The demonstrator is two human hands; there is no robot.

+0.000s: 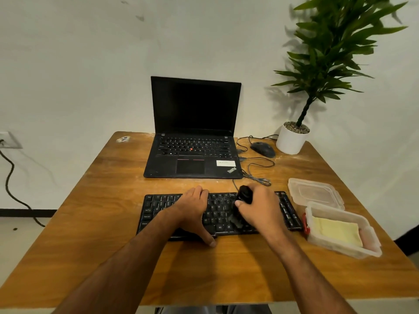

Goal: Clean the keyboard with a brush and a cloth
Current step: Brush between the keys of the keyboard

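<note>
The keyboard (pixel 217 214) lies under the flat left hand (pixel 195 209); the right hand (pixel 258 211) fingers grip a black brush (pixel 243 197).

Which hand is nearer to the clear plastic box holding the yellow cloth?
Right. The right hand grips a black brush over the black keyboard's right half, just left of the clear plastic box with its yellow cloth. The left hand rests on the keyboard's middle, farther away.
</note>
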